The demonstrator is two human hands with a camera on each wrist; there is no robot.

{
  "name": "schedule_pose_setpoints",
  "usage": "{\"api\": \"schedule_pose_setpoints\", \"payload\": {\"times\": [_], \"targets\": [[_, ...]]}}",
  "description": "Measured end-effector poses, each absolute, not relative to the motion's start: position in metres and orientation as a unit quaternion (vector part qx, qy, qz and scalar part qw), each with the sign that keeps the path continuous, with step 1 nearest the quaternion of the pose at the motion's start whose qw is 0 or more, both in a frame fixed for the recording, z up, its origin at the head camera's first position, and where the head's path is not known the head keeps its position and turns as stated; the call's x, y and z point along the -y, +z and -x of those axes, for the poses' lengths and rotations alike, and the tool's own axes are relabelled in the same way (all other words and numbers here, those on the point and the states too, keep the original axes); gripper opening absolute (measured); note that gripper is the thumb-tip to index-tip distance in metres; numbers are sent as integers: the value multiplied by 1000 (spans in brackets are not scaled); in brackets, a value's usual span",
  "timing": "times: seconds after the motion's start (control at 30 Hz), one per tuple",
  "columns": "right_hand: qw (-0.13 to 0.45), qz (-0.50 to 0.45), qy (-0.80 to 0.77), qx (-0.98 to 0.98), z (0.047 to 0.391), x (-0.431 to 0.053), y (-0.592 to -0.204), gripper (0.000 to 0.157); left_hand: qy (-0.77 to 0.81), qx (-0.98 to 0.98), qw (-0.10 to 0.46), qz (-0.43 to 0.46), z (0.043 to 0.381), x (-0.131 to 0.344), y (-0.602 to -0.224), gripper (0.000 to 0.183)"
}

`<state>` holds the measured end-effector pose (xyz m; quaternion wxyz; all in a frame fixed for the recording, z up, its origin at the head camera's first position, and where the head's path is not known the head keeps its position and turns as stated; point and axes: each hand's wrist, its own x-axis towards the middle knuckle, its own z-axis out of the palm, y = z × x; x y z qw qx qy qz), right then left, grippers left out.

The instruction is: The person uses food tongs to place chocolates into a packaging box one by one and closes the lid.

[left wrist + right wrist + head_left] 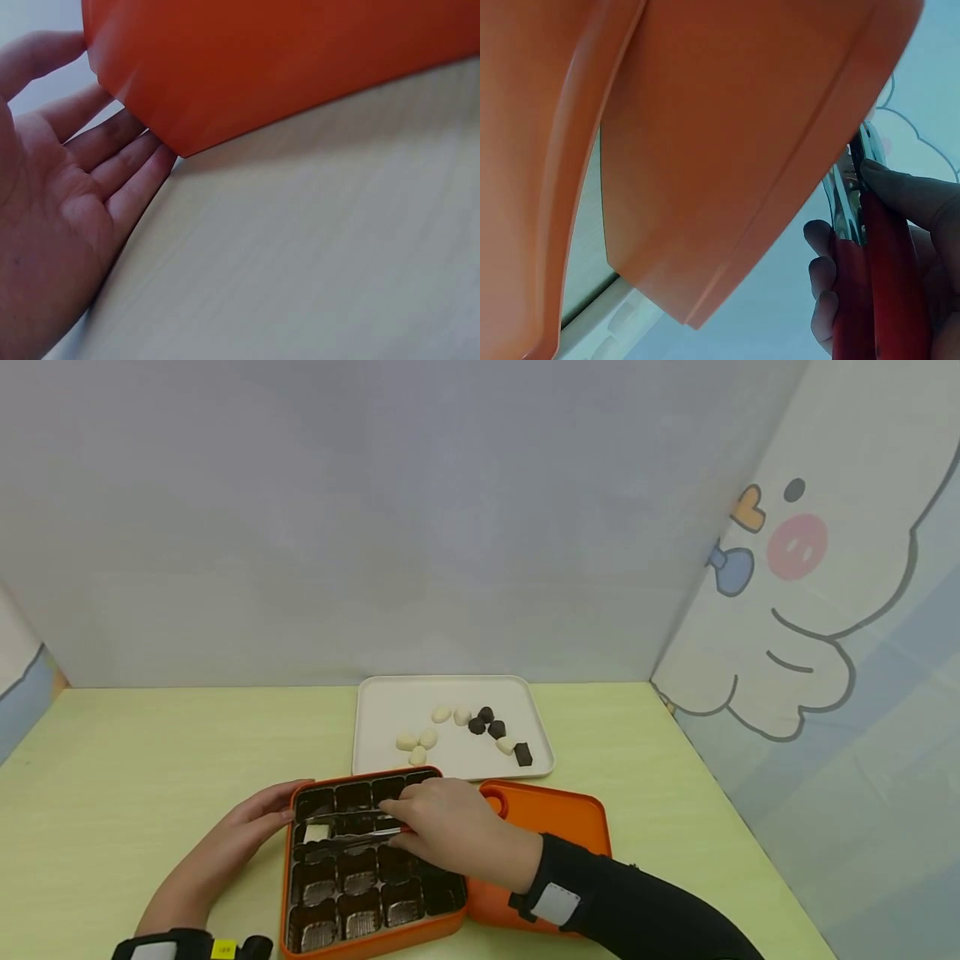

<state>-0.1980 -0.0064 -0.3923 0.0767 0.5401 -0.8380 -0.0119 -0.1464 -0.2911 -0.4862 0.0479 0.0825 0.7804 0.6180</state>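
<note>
Fingers fairly straight, my left hand rests against the left side of an orange box, near its far corner. Inside the box is a dark, glossy insert divided into square compartments. My right hand reaches over the box and grips metal tongs. Their red handles show between the thumb and curled fingers in the right wrist view. The tong arms point left across the insert, toward a white square piece in a left-hand compartment. From the left wrist, my fingertips meet the box's lower corner.
A white tray lies beyond the box, holding several cream pieces and dark pieces, one of them rectangular. An orange lid with a ring-shaped part lies right of the box, partly under my right forearm. A grey wall stands behind the table.
</note>
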Motion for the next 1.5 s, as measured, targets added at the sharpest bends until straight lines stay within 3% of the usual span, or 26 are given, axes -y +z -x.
{"api": "schedule_pose_setpoints", "payload": {"times": [0.33, 0.57, 0.77, 1.07, 1.5], "targets": [[100, -522, 4, 847, 206, -4, -378, 42, 612, -785, 46, -78, 148, 292, -486, 42], [151, -412, 7, 899, 241, -35, -375, 44, 617, -781, 44, -80, 148, 293, -486, 42], [130, -352, -4, 927, 268, -56, -388, 46, 612, -786, 43, -76, 146, 293, -485, 42], [64, -350, -24, 934, 282, -63, -412, 38, 604, -793, 40, -74, 146, 295, -487, 42], [85, -363, -53, 926, 286, -51, -427, 28, 618, -781, 44, -79, 147, 292, -487, 42]]}}
